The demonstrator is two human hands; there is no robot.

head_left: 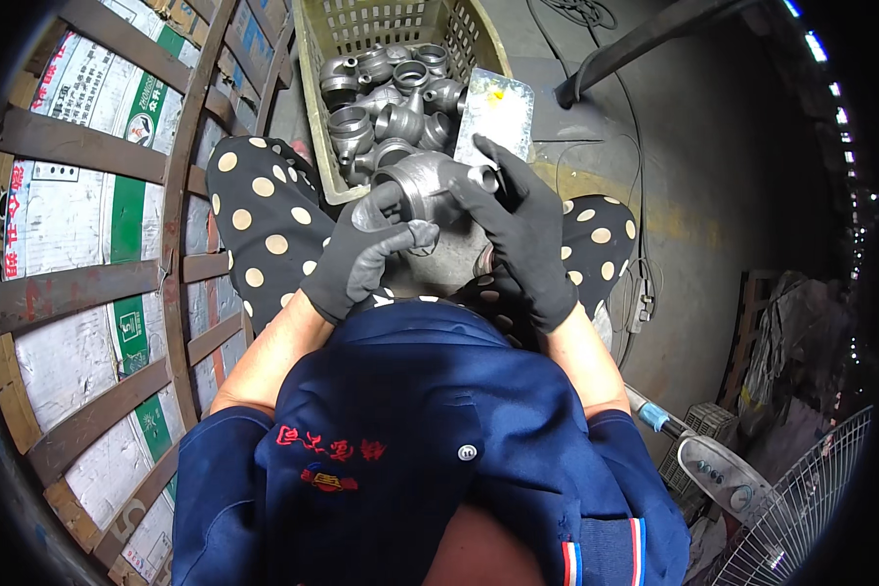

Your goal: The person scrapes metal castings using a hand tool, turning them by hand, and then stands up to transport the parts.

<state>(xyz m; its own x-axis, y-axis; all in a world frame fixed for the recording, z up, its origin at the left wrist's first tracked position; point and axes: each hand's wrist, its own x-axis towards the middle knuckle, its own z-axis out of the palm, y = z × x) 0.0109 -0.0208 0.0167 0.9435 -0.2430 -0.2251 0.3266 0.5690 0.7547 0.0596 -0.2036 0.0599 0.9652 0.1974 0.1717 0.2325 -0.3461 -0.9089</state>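
Above the near edge of a yellowish plastic crate (308,83), both my hands hold a grey cast-metal pipe fitting (422,186). It has a wide round body and a narrow spout pointing right. Dark gloves with grey fingertips cover both hands. My left hand (363,252) grips the body's left and lower side, its thumb near the bottom. Around the spout side closes my right hand (520,230), with one finger stretched up past it. Several similar fittings (398,122) lie heaped in the crate. A pale rounded plate (498,115) with a yellow mark rests at the crate's right edge.
Beside my left leg stands a brown metal rack (178,186) with white-and-green cartons (78,225) behind its bars. A dark post (645,49) and cables (640,186) are at the right. A fan (801,508) stands at the lower right.
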